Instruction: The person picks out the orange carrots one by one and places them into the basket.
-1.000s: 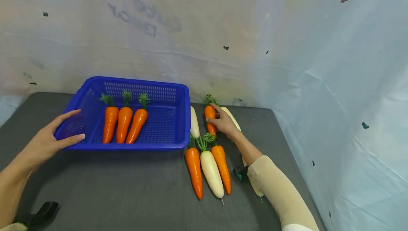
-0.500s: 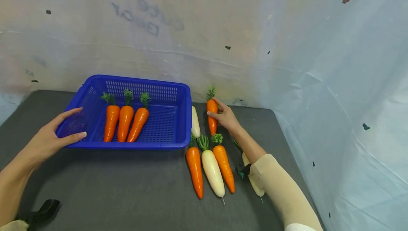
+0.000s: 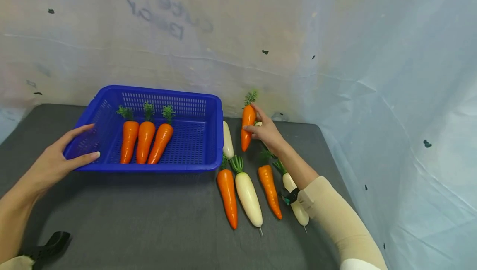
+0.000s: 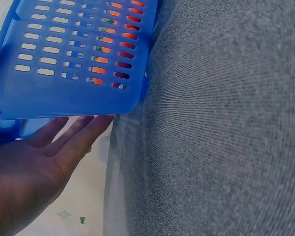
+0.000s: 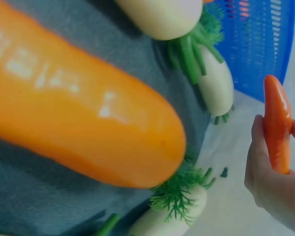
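Note:
A carrot [image 3: 248, 117] with a green top is pinched between the thumb and fingers of my right hand [image 3: 269, 134], raised off the table. In the right wrist view the same carrot [image 5: 277, 118] stands upright in the grip. My left hand [image 3: 56, 160] holds the left front corner of a blue plastic basket [image 3: 149, 169], thumb over the rim. The left wrist view shows fingers [image 4: 83, 135] at the outside of the perforated wall. Inside the basket, three carrots [image 3: 145, 141] lie side by side, tops toward the back.
Right of the basket lie a carrot [image 3: 227, 197], a white radish [image 3: 249, 199], an orange carrot [image 3: 270, 191] and another white radish [image 3: 298, 210] beside my right forearm. A further radish [image 3: 227, 139] sits against the basket. Plastic sheeting [image 3: 238, 34] hangs behind the dark table [image 3: 149, 220].
My right hand has lifted the carrot from the table, its top now higher. The orange carrot below it has shifted right, apart from the radish. My left hand stays on the basket.

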Action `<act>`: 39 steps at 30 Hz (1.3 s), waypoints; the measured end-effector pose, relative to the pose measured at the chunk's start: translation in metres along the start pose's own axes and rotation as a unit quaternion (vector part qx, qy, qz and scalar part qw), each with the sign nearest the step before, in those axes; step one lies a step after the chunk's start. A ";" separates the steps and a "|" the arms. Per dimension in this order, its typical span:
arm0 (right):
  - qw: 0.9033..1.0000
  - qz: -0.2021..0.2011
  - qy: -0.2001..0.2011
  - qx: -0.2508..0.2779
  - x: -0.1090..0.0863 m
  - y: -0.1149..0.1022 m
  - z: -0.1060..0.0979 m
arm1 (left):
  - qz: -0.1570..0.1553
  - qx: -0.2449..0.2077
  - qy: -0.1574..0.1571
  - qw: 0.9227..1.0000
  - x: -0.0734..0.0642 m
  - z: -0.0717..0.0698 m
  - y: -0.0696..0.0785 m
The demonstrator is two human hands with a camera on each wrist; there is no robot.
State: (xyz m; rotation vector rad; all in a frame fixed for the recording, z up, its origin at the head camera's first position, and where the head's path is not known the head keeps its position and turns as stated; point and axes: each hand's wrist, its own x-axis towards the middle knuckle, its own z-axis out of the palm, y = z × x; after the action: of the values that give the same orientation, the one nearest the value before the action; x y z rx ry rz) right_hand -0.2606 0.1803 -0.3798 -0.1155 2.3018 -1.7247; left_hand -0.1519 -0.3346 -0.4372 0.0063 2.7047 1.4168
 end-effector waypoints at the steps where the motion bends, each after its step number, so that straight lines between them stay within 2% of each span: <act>1: 1.000 -0.006 -0.004 0.000 -0.001 -0.002 0.001 | -0.001 0.000 0.000 1.000 0.000 0.000 0.000; 8: 0.998 -0.048 -0.038 0.006 -0.008 -0.016 0.010 | -0.008 0.002 0.001 1.000 0.000 0.000 -0.001; 21: 0.992 -0.067 -0.106 0.007 -0.009 -0.041 0.038 | -0.005 -0.005 -0.001 1.000 0.000 -0.002 0.000; 30: 0.987 -0.061 -0.140 -0.041 -0.004 -0.049 0.065 | 0.001 -0.007 -0.009 1.000 0.001 0.000 0.002; 39: 0.981 -0.044 -0.162 -0.096 0.006 -0.056 0.099 | -0.010 -0.007 -0.004 1.000 0.000 -0.001 0.001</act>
State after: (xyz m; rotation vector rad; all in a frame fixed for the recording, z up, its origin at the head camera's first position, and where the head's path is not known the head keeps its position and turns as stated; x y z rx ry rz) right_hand -0.2463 0.0707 -0.3534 -0.5038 2.2375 -1.3932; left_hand -0.1519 -0.3351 -0.4363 -0.0156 2.6805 1.4274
